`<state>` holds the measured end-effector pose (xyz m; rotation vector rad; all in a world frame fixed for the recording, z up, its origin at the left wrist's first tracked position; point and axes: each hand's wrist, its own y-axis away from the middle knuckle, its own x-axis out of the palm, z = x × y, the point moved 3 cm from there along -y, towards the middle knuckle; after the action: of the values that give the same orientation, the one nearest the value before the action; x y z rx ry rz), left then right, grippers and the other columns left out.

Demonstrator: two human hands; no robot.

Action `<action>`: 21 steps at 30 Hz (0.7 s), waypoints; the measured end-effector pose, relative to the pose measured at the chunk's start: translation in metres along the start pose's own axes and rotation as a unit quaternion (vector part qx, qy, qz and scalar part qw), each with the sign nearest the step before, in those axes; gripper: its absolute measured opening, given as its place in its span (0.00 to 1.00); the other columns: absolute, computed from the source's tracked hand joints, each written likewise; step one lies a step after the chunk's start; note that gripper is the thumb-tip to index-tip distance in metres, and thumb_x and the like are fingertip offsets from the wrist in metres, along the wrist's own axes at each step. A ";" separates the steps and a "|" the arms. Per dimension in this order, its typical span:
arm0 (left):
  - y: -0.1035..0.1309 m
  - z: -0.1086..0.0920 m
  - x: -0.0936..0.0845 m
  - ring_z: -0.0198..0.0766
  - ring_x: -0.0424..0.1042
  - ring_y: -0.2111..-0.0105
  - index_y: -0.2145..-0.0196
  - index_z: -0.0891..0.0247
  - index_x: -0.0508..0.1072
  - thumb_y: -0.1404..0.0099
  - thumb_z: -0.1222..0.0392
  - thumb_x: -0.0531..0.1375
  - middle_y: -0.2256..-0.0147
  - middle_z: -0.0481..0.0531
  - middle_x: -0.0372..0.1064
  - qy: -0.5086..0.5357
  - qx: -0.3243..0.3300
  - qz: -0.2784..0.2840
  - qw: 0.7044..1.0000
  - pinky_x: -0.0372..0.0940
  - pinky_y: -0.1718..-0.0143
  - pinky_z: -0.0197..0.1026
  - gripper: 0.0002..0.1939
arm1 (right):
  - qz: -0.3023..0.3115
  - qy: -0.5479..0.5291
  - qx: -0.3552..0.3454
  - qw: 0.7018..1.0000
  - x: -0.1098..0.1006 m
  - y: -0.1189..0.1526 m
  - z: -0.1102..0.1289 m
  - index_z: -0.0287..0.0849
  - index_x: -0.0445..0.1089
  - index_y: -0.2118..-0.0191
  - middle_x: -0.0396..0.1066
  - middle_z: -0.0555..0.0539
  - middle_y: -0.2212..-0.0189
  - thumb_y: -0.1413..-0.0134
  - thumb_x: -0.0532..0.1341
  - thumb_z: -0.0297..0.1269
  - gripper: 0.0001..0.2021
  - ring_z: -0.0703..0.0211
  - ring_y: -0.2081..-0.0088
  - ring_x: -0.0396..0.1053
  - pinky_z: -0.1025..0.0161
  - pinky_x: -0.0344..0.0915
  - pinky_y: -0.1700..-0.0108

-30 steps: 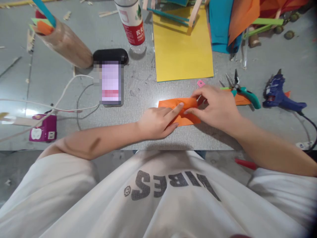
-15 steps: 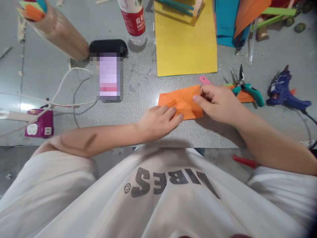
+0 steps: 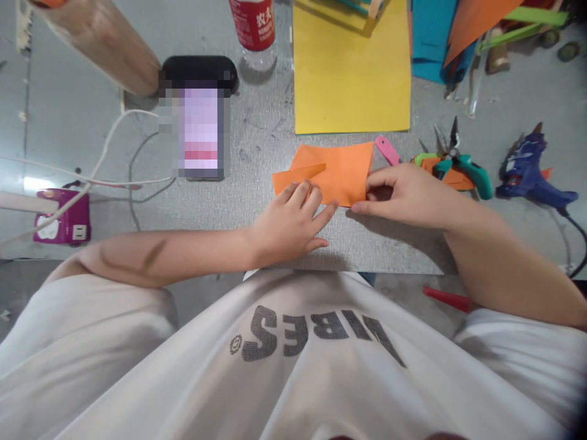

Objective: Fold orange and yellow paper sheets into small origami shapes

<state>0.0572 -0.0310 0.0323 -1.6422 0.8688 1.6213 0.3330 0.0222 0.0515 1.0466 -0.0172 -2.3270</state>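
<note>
A sheet of orange paper (image 3: 345, 168) lies on the table in front of me. A narrow orange paper strip (image 3: 293, 174) slants across its left part; whether the two are joined I cannot tell. My left hand (image 3: 296, 220) rests its spread fingertips on the strip and the sheet's lower edge, with the thumb apart. At the sheet's right edge, my right hand (image 3: 398, 192) has curled fingers and the thumb by the lower corner, gripping the edge. Part of that grip is hidden. Just above the right hand lies a pink-handled tool (image 3: 387, 150).
Yellow paper (image 3: 351, 79) lies ahead. Green-handled pliers (image 3: 465, 168) and a blue glue gun (image 3: 527, 168) are to the right. A phone (image 3: 200, 131) leans on a black case (image 3: 199, 68), near a bottle (image 3: 254, 27). White cables (image 3: 107, 143) run left near a purple adapter (image 3: 68, 214).
My left fingers have spread and uncovered the orange strip, which now sticks out leftward. My right hand has slid from the sheet's upper right corner to its lower right. The view has shifted slightly.
</note>
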 end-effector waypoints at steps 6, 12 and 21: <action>-0.001 0.002 -0.005 0.73 0.77 0.27 0.20 0.70 0.74 0.15 0.31 0.70 0.27 0.82 0.77 -0.006 0.015 -0.011 1.000 0.73 0.29 0.64 0.44 | -0.032 -0.009 -0.044 0.998 -0.003 -0.001 0.009 0.49 0.76 0.68 0.80 0.41 0.56 0.31 0.73 0.47 0.15 0.42 0.56 0.78 0.44 0.72 0.53; -0.003 0.006 -0.007 0.70 0.77 0.29 0.19 0.67 0.74 0.13 0.27 0.65 0.28 0.79 0.78 -0.007 0.021 -0.002 1.000 0.73 0.33 0.61 0.45 | -0.078 0.121 -0.130 0.981 -0.001 -0.003 0.004 0.49 0.78 0.66 0.84 0.35 0.47 0.25 0.73 0.46 0.15 0.23 0.36 0.75 0.23 0.69 0.31; -0.004 0.007 -0.008 0.70 0.76 0.30 0.18 0.66 0.74 0.13 0.27 0.66 0.29 0.77 0.78 -0.004 0.026 0.003 1.000 0.72 0.34 0.60 0.45 | -0.087 0.174 -0.158 0.968 -0.002 -0.004 0.003 0.51 0.77 0.70 0.88 0.35 0.44 0.27 0.79 0.47 0.19 0.12 0.19 0.66 0.12 0.53 0.17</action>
<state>0.0565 -0.0227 0.0401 -1.5991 0.9047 1.5943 0.3299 0.0258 0.0543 1.3107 0.5838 -2.1649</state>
